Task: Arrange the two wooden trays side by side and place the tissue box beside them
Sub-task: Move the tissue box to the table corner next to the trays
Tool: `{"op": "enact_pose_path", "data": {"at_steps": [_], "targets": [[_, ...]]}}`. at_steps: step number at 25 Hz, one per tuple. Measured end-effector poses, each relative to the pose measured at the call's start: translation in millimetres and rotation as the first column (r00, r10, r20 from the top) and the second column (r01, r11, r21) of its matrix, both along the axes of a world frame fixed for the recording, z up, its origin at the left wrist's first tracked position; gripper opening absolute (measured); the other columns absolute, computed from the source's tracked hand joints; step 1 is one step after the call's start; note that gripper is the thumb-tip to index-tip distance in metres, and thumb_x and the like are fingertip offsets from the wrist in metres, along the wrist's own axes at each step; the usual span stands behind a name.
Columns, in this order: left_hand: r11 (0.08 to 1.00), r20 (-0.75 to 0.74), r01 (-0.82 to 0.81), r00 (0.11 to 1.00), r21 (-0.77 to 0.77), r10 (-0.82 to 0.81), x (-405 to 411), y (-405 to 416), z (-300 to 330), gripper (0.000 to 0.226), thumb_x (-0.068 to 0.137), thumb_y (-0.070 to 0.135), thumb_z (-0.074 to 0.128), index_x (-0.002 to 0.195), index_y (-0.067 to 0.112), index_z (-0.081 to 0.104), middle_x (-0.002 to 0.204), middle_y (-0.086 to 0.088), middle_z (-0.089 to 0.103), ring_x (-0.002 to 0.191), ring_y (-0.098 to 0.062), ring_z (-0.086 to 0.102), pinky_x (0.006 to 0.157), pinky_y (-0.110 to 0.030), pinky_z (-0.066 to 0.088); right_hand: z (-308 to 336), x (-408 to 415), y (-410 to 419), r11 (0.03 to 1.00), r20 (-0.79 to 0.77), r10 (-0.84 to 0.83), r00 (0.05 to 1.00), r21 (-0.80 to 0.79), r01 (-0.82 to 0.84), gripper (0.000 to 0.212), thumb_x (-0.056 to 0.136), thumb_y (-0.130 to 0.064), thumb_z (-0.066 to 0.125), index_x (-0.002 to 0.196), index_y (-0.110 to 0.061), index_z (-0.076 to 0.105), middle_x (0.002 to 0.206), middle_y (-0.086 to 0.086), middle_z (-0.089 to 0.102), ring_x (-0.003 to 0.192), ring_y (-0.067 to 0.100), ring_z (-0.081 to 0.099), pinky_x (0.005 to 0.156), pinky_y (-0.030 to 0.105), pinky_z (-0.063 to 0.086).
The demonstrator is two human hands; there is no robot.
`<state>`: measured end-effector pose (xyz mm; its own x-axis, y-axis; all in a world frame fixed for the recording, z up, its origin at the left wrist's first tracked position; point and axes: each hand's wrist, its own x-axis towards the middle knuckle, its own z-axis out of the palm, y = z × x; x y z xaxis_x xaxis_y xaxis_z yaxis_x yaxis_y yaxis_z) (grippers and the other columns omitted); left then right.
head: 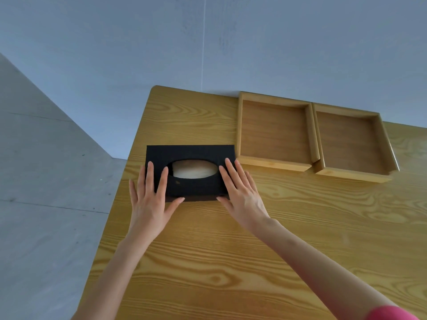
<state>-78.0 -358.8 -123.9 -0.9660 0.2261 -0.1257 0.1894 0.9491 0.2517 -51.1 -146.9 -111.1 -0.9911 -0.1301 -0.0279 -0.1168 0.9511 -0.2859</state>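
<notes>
A black tissue box [191, 153] with an oval opening showing white tissue lies flat on the wooden table, just left of two wooden trays. The left tray [275, 163] and the right tray [353, 175] sit side by side against the wall, their sides touching. My left hand [150, 197] rests on the box's left end, fingers spread on top and thumb along the near edge. My right hand [240, 188] lies the same way on the box's right end, close to the left tray's near corner.
The table [208, 262] has its left edge close to the box, with grey floor [46, 204] beyond it. A pale blue wall [231, 42] runs behind the trays. A pink sleeve [390, 314] shows at the bottom right.
</notes>
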Motion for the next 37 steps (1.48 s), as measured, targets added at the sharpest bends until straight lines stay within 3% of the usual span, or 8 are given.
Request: {"op": "enact_pose_path", "data": {"at_steps": [3,11,16,21,24,27,30,37], "targets": [[1.000,-0.005,-0.019,1.000,0.010,0.019,-19.8,-0.3,0.4,0.085,0.079,0.072,0.005,0.138,0.015,0.025,0.145,-0.028,0.031,0.134,-0.044,0.028,0.103,-0.062,0.025,-4.3,-19.7,-2.1,0.986,-0.054,0.019,0.998,0.164,-0.010,0.074,0.075,-0.030,0.075,0.135,-0.004,0.042,0.144,0.016,0.044,0.133,0.034,0.041,0.104,0.051,0.034],[0.999,-0.062,-0.009,0.998,0.034,0.011,-81.4,-2.7,-1.2,0.078,0.074,0.054,0.046,0.138,0.012,0.029,0.146,-0.027,0.030,0.136,-0.043,0.025,0.101,-0.059,0.036,-5.8,-80.2,-2.0,0.986,-0.056,0.025,0.998,0.166,-0.015,0.074,0.075,-0.033,0.073,0.136,-0.004,0.041,0.143,0.017,0.045,0.132,0.035,0.042,0.102,0.053,0.042],[0.998,-0.084,-0.021,0.996,0.067,0.026,-111.1,-2.4,-4.3,0.080,0.074,0.058,0.042,0.139,0.014,0.029,0.149,-0.023,0.025,0.139,-0.039,0.020,0.101,-0.057,0.037,-8.4,-107.9,-1.8,0.988,-0.064,0.023,0.998,0.151,-0.013,0.072,0.077,-0.032,0.071,0.136,-0.004,0.039,0.143,0.018,0.044,0.134,0.035,0.039,0.103,0.051,0.043],[0.999,-0.120,0.013,0.993,0.051,-0.007,-143.8,-4.7,-7.6,0.090,0.076,0.075,0.007,0.136,0.012,0.033,0.145,-0.025,0.033,0.135,-0.041,0.027,0.096,-0.056,0.042,-10.5,-134.0,-5.4,0.986,-0.080,-0.011,0.997,0.164,0.024,0.073,0.073,-0.032,0.075,0.133,-0.005,0.045,0.140,0.016,0.049,0.131,0.034,0.045,0.098,0.050,0.046],[0.998,-0.132,0.012,0.991,0.060,-0.003,-163.4,-2.7,-8.3,0.088,0.077,0.073,0.011,0.135,0.012,0.035,0.143,-0.026,0.035,0.133,-0.042,0.029,0.094,-0.057,0.043,-11.8,-153.8,-4.1,0.986,-0.076,-0.011,0.997,0.165,0.024,0.073,0.072,-0.033,0.076,0.133,-0.005,0.045,0.140,0.015,0.050,0.130,0.033,0.045,0.098,0.050,0.048],[0.998,-0.150,0.016,0.989,0.067,-0.006,-183.7,-2.0,-8.5,0.078,0.076,0.060,0.038,0.135,0.009,0.037,0.144,-0.027,0.034,0.135,-0.043,0.028,0.096,-0.059,0.042,-12.6,-172.9,-3.5,0.990,-0.075,-0.022,0.997,0.134,0.032,0.071,0.078,-0.030,0.071,0.137,-0.005,0.039,0.146,0.016,0.041,0.136,0.034,0.036,0.104,0.049,0.043],[0.997,-0.163,0.022,0.987,0.070,-0.010,-203.3,-2.2,-8.6,0.076,0.075,0.048,0.053,0.138,0.009,0.035,0.147,-0.024,0.029,0.138,-0.040,0.022,0.098,-0.059,0.040,-13.9,-188.3,-3.2,0.998,-0.036,-0.018,0.999,0.060,0.020,0.069,0.090,-0.030,0.055,0.146,-0.009,0.020,0.156,0.012,0.017,0.145,0.029,0.011,0.115,0.041,0.025],[0.997,-0.177,0.029,0.984,0.068,-0.016,-232.5,2.5,-8.9,0.075,0.079,0.042,0.058,0.140,0.010,0.029,0.151,-0.021,0.022,0.141,-0.037,0.013,0.100,-0.059,0.037,-13.4,-217.9,0.8,0.998,-0.020,-0.017,1.000,0.056,0.018,0.070,0.094,-0.034,0.047,0.147,-0.011,0.009,0.159,0.008,0.005,0.146,0.024,-0.002,0.115,0.037,0.026]]}}
